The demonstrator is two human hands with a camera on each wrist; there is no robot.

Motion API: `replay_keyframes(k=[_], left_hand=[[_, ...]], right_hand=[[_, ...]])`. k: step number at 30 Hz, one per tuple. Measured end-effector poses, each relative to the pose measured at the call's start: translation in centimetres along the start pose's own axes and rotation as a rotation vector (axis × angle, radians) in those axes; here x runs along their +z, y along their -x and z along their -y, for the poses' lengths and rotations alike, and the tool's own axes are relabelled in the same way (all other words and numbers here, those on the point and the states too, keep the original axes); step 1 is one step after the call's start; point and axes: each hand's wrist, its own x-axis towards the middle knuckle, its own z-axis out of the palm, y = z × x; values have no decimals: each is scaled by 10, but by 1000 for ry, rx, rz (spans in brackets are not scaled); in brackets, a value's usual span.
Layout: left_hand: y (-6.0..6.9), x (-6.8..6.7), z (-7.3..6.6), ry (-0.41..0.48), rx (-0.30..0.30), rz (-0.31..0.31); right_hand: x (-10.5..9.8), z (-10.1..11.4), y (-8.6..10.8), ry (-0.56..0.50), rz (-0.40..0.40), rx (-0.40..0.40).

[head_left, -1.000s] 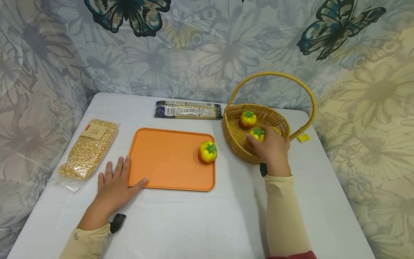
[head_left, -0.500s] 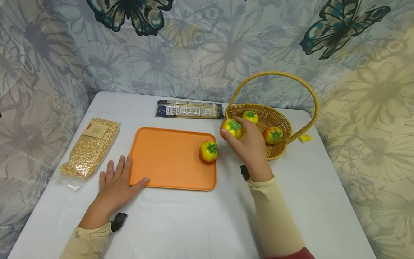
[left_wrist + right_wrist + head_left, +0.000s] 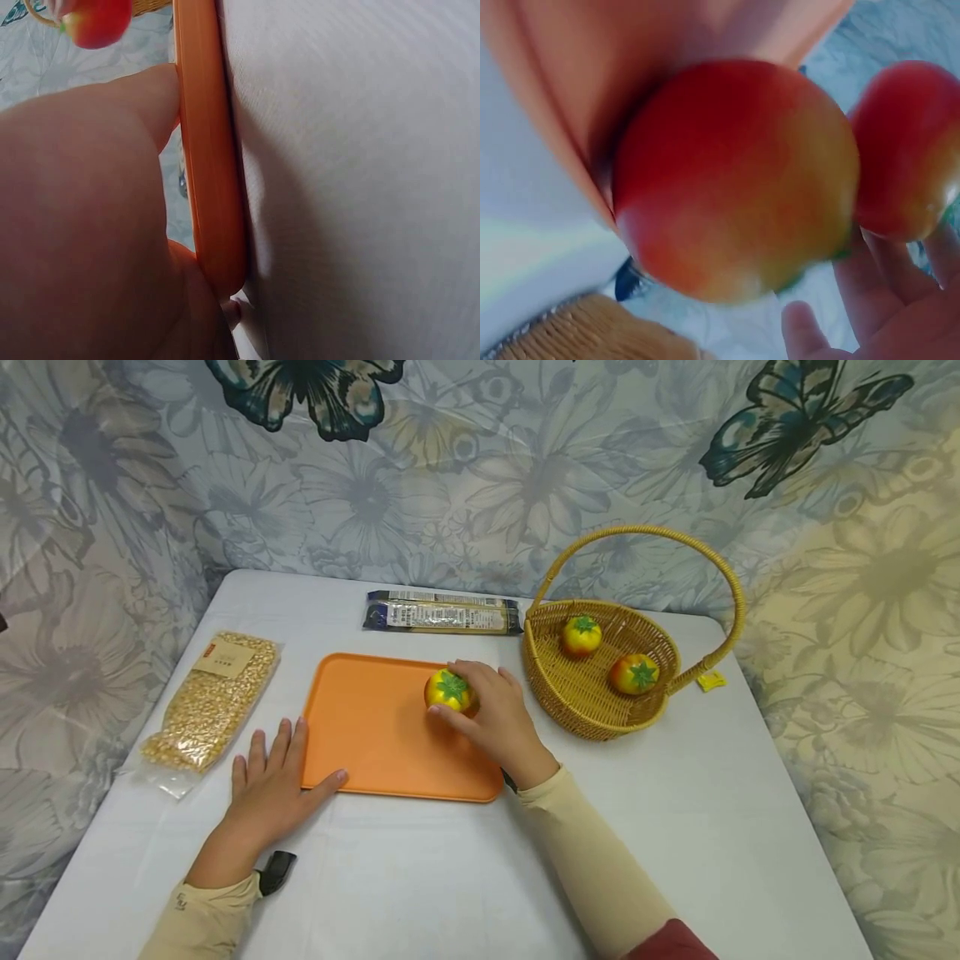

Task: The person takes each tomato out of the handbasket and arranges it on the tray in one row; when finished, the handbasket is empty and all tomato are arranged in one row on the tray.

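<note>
My right hand (image 3: 491,714) holds a glossy yellow-and-red tomato (image 3: 448,688) with a green star-shaped top over the right half of the orange tray (image 3: 367,727). In the right wrist view, this held tomato (image 3: 907,150) is by the fingers, with a second tomato (image 3: 735,184) close up beside it against the tray. The hand hides that second one in the head view. My left hand (image 3: 266,802) lies with straight fingers at the tray's left edge, its thumb on the near-left corner. The left wrist view shows the thumb (image 3: 154,97) against the tray's rim (image 3: 210,150).
A wicker basket (image 3: 577,706) with a tall handle stands at the back right, holding a tomato (image 3: 581,636) and another tomato (image 3: 634,674). Behind the tray lies a dark long packet (image 3: 444,613). A bag of corn kernels (image 3: 213,702) lies left, and a small yellow packet (image 3: 711,681) right.
My right hand has lifted a tomato out of the basket and carried it left over the tray. Two tomatoes stay in the basket. The left hand has kept its place.
</note>
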Motion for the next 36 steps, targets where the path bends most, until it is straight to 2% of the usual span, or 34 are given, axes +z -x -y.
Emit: replay_keyframes(k=[6, 11, 19, 28, 32, 36], left_hand=[[0, 1, 1, 12, 9, -22], [0, 1, 1, 2, 0, -7], [0, -1, 0, -6, -6, 9], [0, 0, 1, -3, -2, -9], [0, 0, 2, -4, -3, 0], [0, -1, 0, -4, -4, 6]], right_hand=[[12, 0, -3, 73, 78, -7], [17, 0, -6, 143, 137, -2], [19, 2, -7, 218, 221, 18], [21, 5, -3, 343, 293, 45], [21, 6, -1, 355, 311, 67], [19, 7, 0, 321, 320, 86]])
